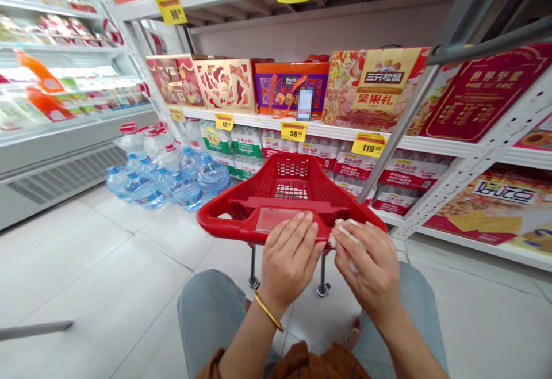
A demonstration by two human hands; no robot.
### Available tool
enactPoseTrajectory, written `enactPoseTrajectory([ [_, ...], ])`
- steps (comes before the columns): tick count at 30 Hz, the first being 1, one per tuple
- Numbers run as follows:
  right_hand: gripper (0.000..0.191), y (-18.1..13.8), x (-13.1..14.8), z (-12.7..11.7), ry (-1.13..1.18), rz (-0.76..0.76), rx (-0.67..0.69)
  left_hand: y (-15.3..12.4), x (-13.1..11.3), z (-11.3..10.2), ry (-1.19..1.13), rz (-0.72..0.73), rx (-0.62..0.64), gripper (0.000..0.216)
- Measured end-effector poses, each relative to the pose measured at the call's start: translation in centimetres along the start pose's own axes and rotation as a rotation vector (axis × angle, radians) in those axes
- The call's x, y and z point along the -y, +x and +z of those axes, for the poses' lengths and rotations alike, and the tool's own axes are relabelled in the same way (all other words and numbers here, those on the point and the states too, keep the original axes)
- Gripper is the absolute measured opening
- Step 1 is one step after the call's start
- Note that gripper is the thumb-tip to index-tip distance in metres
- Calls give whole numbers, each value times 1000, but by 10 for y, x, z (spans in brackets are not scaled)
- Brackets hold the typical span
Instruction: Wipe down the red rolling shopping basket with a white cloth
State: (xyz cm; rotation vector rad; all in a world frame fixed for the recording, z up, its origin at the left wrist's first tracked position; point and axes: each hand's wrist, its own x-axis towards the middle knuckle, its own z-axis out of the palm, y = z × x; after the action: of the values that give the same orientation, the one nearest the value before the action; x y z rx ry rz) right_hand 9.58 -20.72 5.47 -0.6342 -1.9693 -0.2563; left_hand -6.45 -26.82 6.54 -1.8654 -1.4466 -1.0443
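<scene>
A red plastic shopping cart basket [224, 218] stands in front of me on thin metal legs. My left hand [288, 258] grips its near rim, fingers curled over the edge beside a clear label panel. My right hand [371, 264] is closed on a crumpled white cloth or tissue [342, 230], pressed against the rim's right corner. A gold bangle sits on my left wrist. My knees in light jeans show below.
Shelves [328, 131] ahead hold boxed gift sets above and packs of bottled water below, with yellow price tags. Large water jugs [172, 177] stand on the floor at left. A refrigerated case [56, 137] runs along the left. The floor is white tile.
</scene>
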Motion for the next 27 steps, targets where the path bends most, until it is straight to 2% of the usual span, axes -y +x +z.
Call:
enactPoseTrajectory([
  [9,24,-3,-19,-7,83,166,-67,1,-1,3,-19,-31,-20,27],
  [14,21,1,-6,-2,29,198,-120,1,-6,6,-14,-64,-22,30],
  [21,26,6,31,12,47,97,-42,-2,-5,6,-14,-89,-18,29],
  [27,29,6,23,15,12,10,-52,-3,2,5,-8,-47,-55,26],
])
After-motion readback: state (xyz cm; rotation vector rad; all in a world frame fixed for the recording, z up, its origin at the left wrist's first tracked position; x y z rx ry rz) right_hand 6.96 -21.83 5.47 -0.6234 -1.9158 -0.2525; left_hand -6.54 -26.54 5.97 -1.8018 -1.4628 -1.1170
